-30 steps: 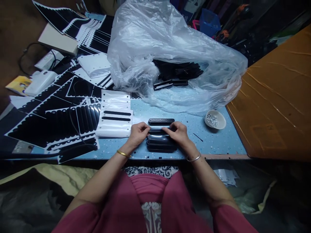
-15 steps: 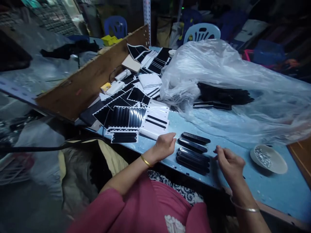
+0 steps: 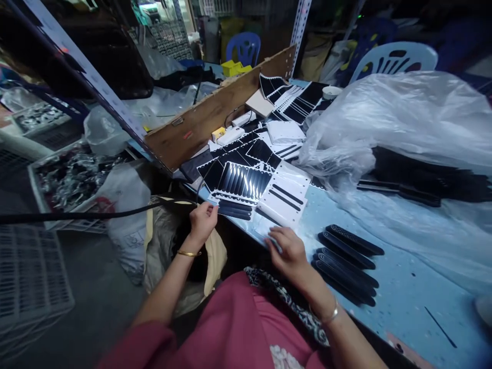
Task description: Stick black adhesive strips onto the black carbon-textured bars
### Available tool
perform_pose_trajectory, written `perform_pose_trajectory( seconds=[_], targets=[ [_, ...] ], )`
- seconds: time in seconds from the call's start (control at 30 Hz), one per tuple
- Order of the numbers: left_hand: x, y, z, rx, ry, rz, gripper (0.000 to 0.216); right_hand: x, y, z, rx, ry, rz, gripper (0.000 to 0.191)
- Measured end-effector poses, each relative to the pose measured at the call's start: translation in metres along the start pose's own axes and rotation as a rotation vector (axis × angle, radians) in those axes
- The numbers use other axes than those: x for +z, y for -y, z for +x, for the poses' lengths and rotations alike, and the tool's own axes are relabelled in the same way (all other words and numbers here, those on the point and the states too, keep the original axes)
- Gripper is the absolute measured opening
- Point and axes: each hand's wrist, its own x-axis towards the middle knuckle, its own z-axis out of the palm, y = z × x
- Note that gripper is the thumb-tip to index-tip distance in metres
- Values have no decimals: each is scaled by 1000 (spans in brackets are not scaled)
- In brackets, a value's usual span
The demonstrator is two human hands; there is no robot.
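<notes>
My left hand (image 3: 202,220) is off the table's near left edge, its fingers curled at the corner of a small black sticker sheet (image 3: 235,209). Fingers bent downward, my right hand (image 3: 288,251) rests on the near end of a white backing sheet (image 3: 286,197) that carries two black strips. Just right of that hand, several long black oval grille parts (image 3: 348,256) lie side by side on the blue table (image 3: 403,292). A glossy sheet of black oval stickers (image 3: 242,179) lies behind the small one.
A big clear plastic bag (image 3: 403,113) with black parts inside covers the right back. More sticker sheets, a white charger (image 3: 230,136) and a wooden board (image 3: 215,115) stand at the left back. A black cable (image 3: 96,212) and white crate (image 3: 26,271) are on the left.
The view has swung left. Both hands left the oval parts: the left went to the sticker sheet at the table edge, the right came down onto the white backing sheet.
</notes>
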Motion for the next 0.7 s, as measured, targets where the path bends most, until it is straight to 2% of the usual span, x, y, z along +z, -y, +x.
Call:
perform_pose_trajectory(
  seconds=[0.07,0.1,0.13,0.2,0.27,0.37,0.43,0.5,0.53,0.6,0.7],
  targets=[
    [14,-16,12,183,33,-10,16,7,-13,31,122,121,-210,17],
    [24,-27,21,274,70,-11,17,9,-19,45,206,212,-327,25],
    [34,-39,31,353,133,-1,21,11,-25,58,283,300,-422,32],
    [56,-61,55,451,299,77,35,15,-35,76,417,400,-527,32],
    [75,-77,83,483,444,204,62,14,-46,85,519,395,-553,22],
    [96,-87,120,487,603,326,107,3,-64,90,624,297,-570,25],
    [104,-86,136,457,718,370,115,-10,-77,95,667,233,-585,30],
    [107,-85,142,433,771,390,107,-22,-90,101,699,176,-589,34],
    [107,-84,141,427,759,387,99,-26,-95,104,708,156,-584,34],
    [106,-83,137,417,677,341,79,-29,-105,108,719,134,-564,33],
    [103,-80,130,313,527,126,43,-22,-110,108,718,138,-509,29]
  ],
)
